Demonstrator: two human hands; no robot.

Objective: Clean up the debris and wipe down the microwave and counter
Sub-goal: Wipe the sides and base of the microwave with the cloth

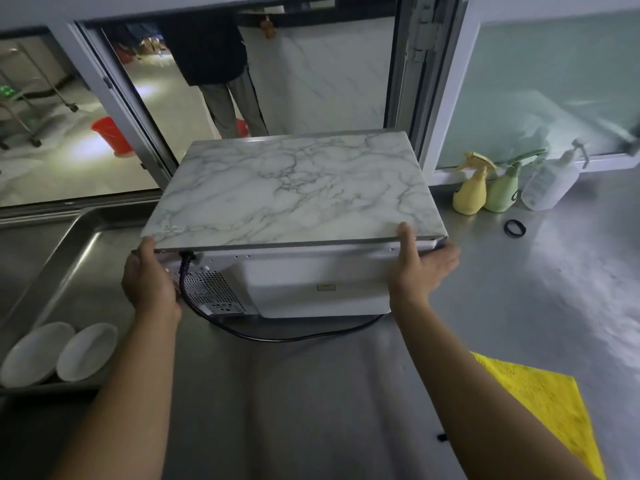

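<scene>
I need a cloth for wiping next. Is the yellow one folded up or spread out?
Spread out. The yellow cloth lies flat in one layer on the steel counter, with its lower end out of frame.

Two white oval dishes (59,355) lie side by side in a steel sink (52,258). Yellow (471,188) and green (504,187) spray bottles and a clear pump bottle (550,183) stand by the window; a person's legs (232,105) and a red bucket (111,135) show beyond.

Both forearms are bare to the frame's edge, and the hands (150,284) wear nothing.
</scene>
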